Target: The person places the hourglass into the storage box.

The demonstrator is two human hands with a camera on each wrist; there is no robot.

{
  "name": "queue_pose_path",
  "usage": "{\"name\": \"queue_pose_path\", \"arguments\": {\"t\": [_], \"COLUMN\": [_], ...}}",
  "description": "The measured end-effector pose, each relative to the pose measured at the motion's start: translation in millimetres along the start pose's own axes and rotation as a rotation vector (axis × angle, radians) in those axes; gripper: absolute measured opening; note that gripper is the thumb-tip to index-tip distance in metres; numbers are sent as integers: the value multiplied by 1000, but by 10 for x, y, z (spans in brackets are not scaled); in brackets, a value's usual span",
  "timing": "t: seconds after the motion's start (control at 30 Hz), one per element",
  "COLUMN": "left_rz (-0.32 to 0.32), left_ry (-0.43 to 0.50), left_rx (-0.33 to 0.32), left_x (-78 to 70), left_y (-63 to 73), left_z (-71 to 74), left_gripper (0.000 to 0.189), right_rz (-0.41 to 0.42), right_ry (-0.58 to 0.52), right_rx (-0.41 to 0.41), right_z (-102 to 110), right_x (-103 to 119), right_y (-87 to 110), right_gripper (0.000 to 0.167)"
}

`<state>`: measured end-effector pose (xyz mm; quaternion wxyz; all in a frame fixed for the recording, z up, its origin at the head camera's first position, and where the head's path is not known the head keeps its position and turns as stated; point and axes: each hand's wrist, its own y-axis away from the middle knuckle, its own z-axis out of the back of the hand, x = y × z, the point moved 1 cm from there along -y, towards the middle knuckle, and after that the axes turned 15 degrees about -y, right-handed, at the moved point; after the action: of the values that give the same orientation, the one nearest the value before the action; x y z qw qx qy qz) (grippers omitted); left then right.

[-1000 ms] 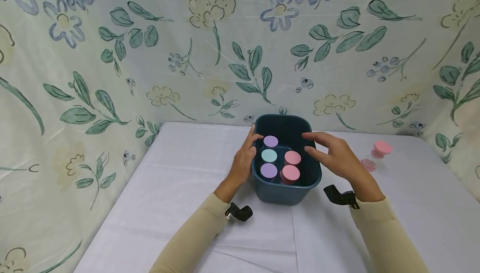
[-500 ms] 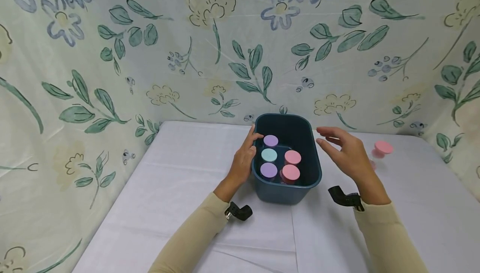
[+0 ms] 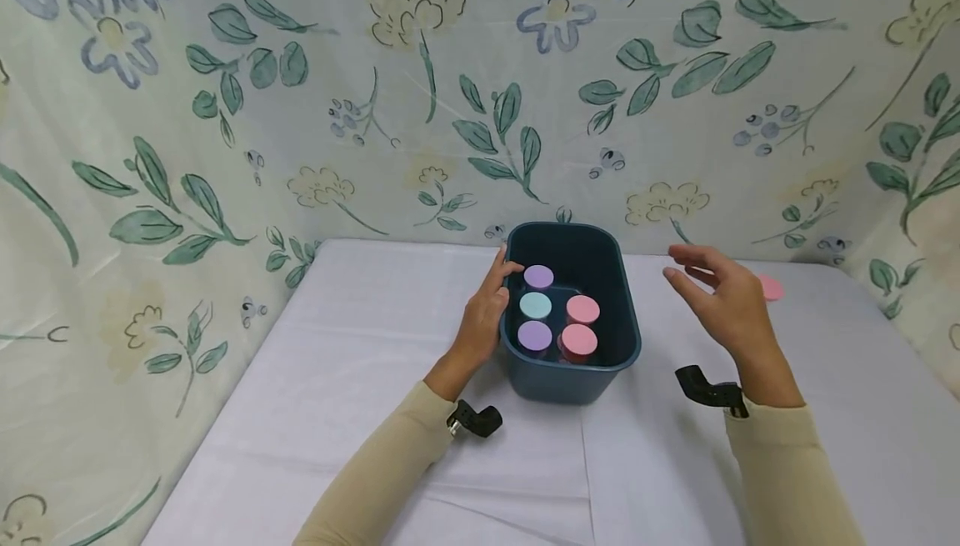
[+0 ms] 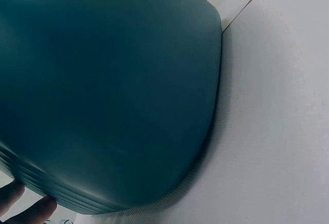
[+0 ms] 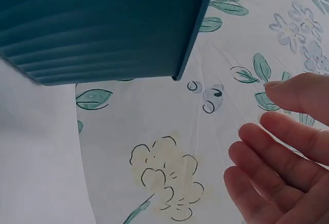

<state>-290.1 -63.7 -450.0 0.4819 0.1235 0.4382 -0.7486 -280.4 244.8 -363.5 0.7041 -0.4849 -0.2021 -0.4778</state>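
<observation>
A dark blue plastic bin (image 3: 573, 383) stands on the white-covered table. My left hand (image 3: 480, 313) holds its left side, with a finger bent over the rim; in the left wrist view two fingertips (image 4: 38, 211) meet the ridged outer wall (image 4: 103, 80). Inside sit several small round-topped pieces: purple (image 3: 535, 335), light teal (image 3: 536, 306) and pink (image 3: 582, 310). My right hand (image 3: 731, 300) hovers right of the bin, holding nothing, fingers loosely bent and thumb apart. Past it shows a pink round top (image 3: 771, 288), partly hidden by the hand.
A floral cloth (image 3: 420, 154) hangs behind the table and along the left side. The white tablecloth (image 3: 360, 338) has creases and a seam in front of the bin. A black wrist camera (image 3: 476, 419) is strapped at the left sleeve, another (image 3: 708, 389) at the right.
My right hand has moved from over the bin's right rim out to the right, now covering most of the pink pieces there. The left hand stays on the bin; the view shifts slightly.
</observation>
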Motion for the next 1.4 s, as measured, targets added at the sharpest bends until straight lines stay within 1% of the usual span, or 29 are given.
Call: {"name": "queue_pose_path", "arguments": {"t": [0.27,0.4,0.57,0.77,1.0,1.27,1.4], "left_rz": [14,14,9,20,26,22,26], "left_ry": [6,-5,0,-1,3,10,7], "left_rx": [6,6,-4,5,13,11,14], "left_x": [-17,-30,-36,-29,-2,-5,-6], "left_y": [-17,-8,-5,-17,-18,-20,-16], "left_z": [18,6,17,11,-7,-9,-4], "left_gripper": [47,48,49,47,48,48,47], "right_rz": [-104,-149,-206,-271,-303,-412,-427], "right_ry": [-4,-33,-41,-39,-33,-30,-43], "right_rx": [-79,-135,-198,-238,-284,-330,-344], "right_z": [206,319,413,490,585,681,699], "right_x": [-76,-136,-212,-318,-444,-549,-591], "right_y": [-6,-3,-26,-28,-6,13,7], "right_gripper": [52,54,56,58,57,60,60]}}
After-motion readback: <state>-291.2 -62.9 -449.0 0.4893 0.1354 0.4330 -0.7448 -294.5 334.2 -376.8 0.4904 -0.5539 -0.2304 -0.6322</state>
